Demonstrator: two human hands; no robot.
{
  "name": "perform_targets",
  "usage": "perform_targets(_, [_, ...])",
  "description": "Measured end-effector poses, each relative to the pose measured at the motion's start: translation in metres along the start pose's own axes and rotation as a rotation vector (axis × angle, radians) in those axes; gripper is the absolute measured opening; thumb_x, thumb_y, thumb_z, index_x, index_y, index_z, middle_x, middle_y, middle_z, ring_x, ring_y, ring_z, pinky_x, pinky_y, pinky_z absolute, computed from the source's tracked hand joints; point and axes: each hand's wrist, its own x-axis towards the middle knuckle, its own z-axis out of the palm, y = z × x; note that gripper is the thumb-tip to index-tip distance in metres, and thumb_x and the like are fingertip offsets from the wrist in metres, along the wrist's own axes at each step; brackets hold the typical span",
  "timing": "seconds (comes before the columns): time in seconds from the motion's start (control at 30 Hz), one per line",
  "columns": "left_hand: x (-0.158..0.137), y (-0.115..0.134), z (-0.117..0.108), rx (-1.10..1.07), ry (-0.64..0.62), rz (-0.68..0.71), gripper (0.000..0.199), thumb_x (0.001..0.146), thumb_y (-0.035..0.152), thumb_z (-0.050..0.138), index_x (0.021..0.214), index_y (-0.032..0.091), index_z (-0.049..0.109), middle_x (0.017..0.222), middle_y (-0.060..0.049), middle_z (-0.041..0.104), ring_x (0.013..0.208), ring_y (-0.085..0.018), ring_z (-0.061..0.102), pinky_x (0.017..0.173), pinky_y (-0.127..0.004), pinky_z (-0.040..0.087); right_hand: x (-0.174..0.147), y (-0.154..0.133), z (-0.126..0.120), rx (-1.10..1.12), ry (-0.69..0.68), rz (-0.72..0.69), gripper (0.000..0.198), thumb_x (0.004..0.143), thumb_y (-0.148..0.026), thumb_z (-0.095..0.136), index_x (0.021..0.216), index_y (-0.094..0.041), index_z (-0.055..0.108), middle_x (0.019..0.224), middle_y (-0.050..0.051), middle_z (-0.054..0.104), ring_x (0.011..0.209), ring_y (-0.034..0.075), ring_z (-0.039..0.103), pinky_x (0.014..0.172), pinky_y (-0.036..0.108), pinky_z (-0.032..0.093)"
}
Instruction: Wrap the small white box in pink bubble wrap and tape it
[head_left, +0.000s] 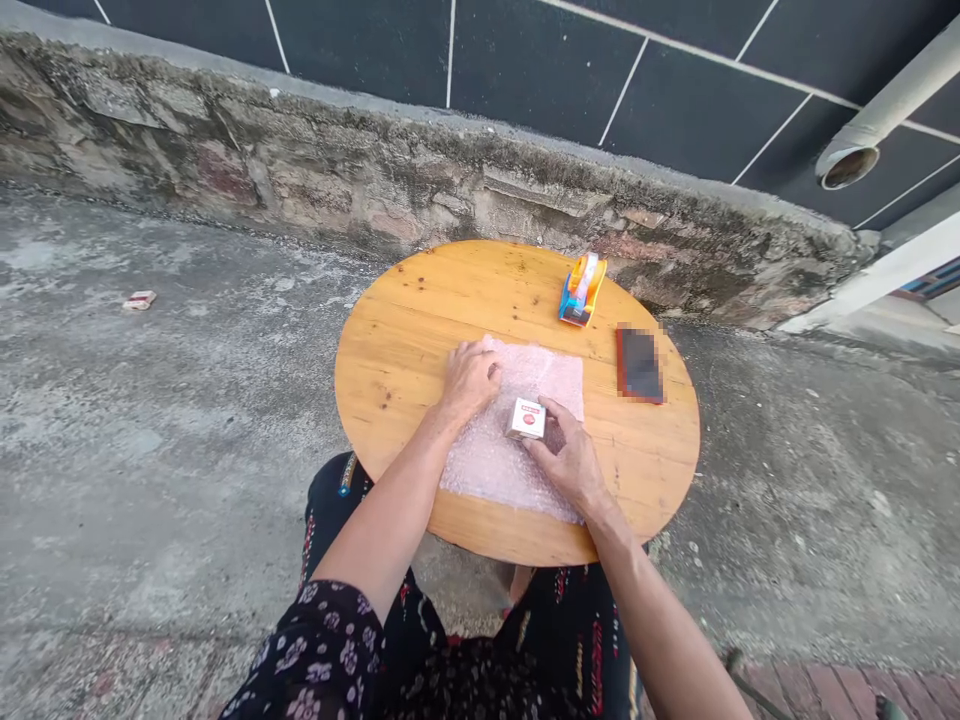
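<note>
A sheet of pinkish bubble wrap (487, 465) lies spread on the round wooden table (405, 330). On top of it sits a small white box (528, 419) with red print on its upper face. My right hand (570, 455) is closed on the box from the right, thumb at the near side and fingers at the far side. My left hand (471, 380) rests on the upper left edge of the bubble wrap, thumb apart from the loosely bent fingers. It is a short way left of the box.
A blue and orange tape dispenser (582, 290) stands toward the table's far edge. Near the right edge lies a dark phone-like item (640, 365) with a red border, partly pixelated. Behind the table runs a low stone wall base (360, 180); a pipe (855, 155) juts out at upper right.
</note>
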Motion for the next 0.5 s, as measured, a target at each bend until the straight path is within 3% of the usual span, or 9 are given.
perform_targets(0.5, [-0.0009,0.0004,-0.0002,-0.001,-0.006,-0.003,0.019,0.078,0.02,0.055,0.089,0.024,0.07,0.105,-0.005,0.064,0.103,-0.027,0.05,0.088,-0.041,0.04,-0.0022,0.001,-0.001,-0.04,0.035,0.002,0.058,0.076,-0.026,0.068,0.131,-0.022,0.051,0.126,0.009,0.061,0.114,0.028,0.056,0.099,0.048,0.042])
